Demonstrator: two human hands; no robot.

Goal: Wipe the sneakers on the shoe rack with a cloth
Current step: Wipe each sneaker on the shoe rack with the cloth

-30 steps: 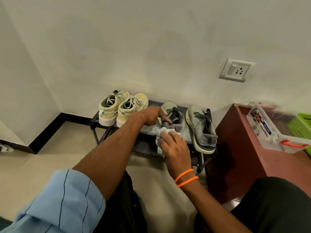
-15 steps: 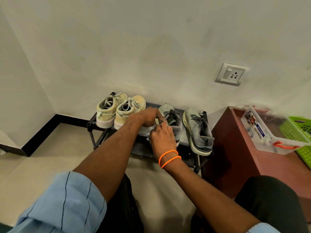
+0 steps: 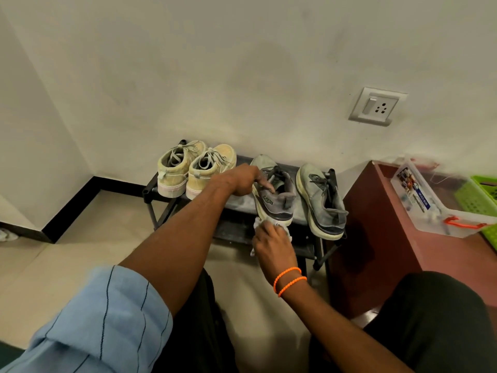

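Note:
A black shoe rack (image 3: 150, 189) stands against the wall with two pairs of sneakers on top. The beige pair (image 3: 193, 168) is on the left. A grey pair is on the right: the left grey sneaker (image 3: 277, 200) and the right grey sneaker (image 3: 322, 205). My left hand (image 3: 244, 180) grips the left grey sneaker's side, with the forefinger over its collar. My right hand (image 3: 271, 240) holds a white cloth (image 3: 258, 224) against that sneaker's heel. Most of the cloth is hidden under my hand.
A reddish-brown cabinet (image 3: 376, 238) stands right of the rack, carrying a clear plastic box (image 3: 430, 208) and a green basket (image 3: 481, 197). A wall socket (image 3: 376, 106) is above. My knees fill the lower frame, with tiled floor (image 3: 80, 243) on the left.
My right hand with the cloth has dropped from the grey sneaker's side to its heel. My left hand stays on the same sneaker.

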